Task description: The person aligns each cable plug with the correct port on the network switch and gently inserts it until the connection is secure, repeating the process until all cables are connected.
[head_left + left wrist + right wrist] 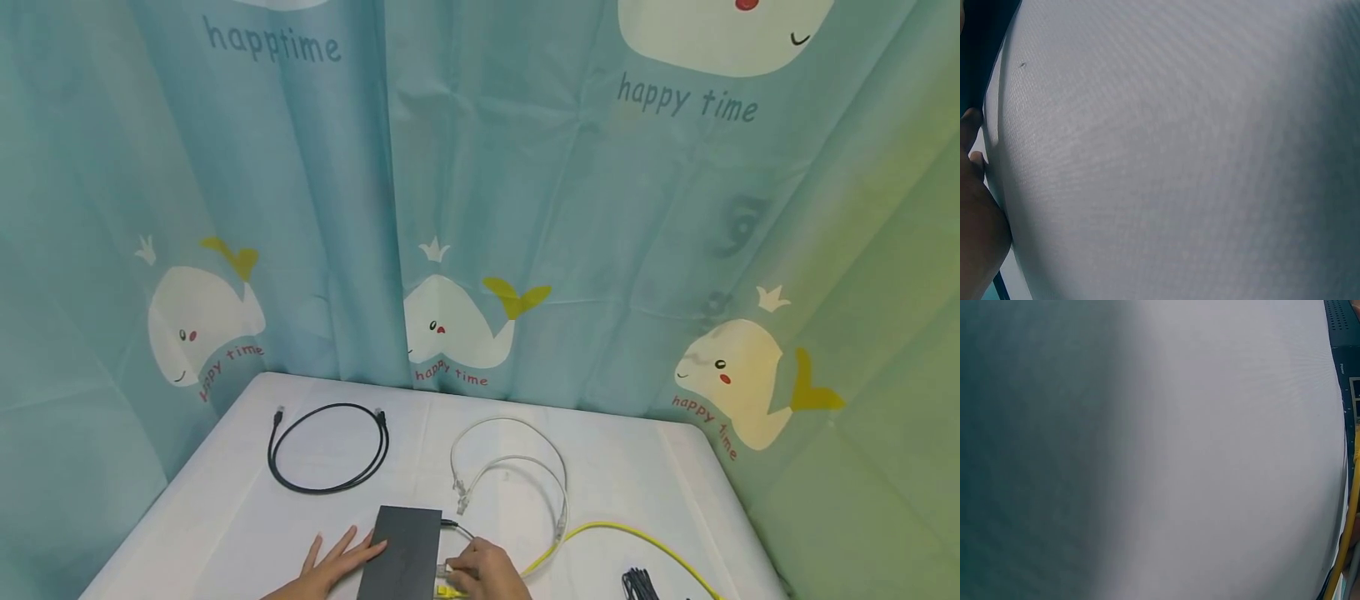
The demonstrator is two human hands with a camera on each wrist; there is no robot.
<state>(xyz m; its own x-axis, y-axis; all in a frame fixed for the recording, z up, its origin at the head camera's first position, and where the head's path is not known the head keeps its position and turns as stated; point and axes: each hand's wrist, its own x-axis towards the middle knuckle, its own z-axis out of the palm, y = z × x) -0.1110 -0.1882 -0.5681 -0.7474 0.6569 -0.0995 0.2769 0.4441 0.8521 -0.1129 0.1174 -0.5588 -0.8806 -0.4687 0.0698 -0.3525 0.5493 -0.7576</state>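
Observation:
A flat black network switch (403, 546) lies on the white table, cut off by the bottom of the head view. My left hand (333, 571) rests against its left side, fingers spread and fingertips on the top. On the other side, my right hand (491, 573) pinches the clear plug (442, 571) of a pale Ethernet cable at the ports. Whether the plug is seated cannot be told. Beside it, a yellow Ethernet cable (622, 527) runs into the switch, also seen in the right wrist view. A black power plug (449, 523) is at the upper right corner.
A coiled black Ethernet cable (330, 490) lies at the back left. White Ethernet cable (564, 479) loops behind the right hand, with loose plugs near the switch. A bundled black cord (639, 583) sits at the front right. A blue curtain (480, 167) hangs behind the table.

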